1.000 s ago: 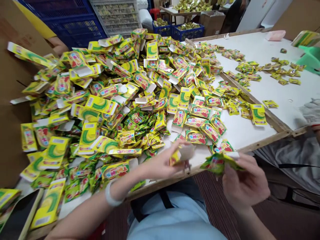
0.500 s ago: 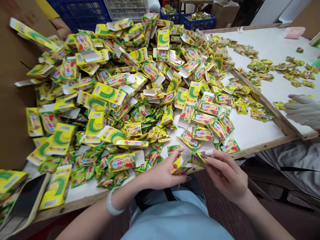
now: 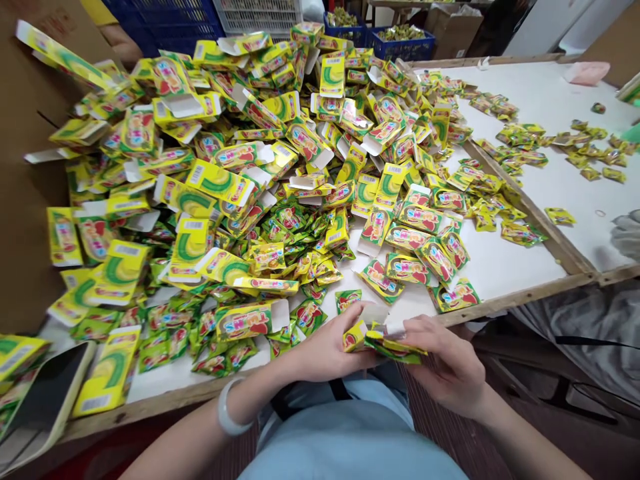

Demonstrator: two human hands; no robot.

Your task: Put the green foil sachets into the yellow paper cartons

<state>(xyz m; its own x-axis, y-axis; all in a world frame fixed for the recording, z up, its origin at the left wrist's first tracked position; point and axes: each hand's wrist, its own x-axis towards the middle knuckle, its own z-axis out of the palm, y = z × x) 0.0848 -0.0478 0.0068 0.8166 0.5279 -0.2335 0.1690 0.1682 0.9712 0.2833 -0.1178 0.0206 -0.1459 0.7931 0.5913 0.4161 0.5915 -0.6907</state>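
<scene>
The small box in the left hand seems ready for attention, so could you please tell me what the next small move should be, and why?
I would probably ease the packets into the small box: the left hand holds it with a flap up, and the right hand pinches the packets at its open end, still mostly outside.

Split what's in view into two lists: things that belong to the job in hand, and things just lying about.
Likely part of the job:
- open box, in the left hand
- green-and-yellow packets, in the right hand
- heaped boxes
- loose packets

Seemingly just lying about:
- apparent phone, lower left
- pink item, far right
</scene>
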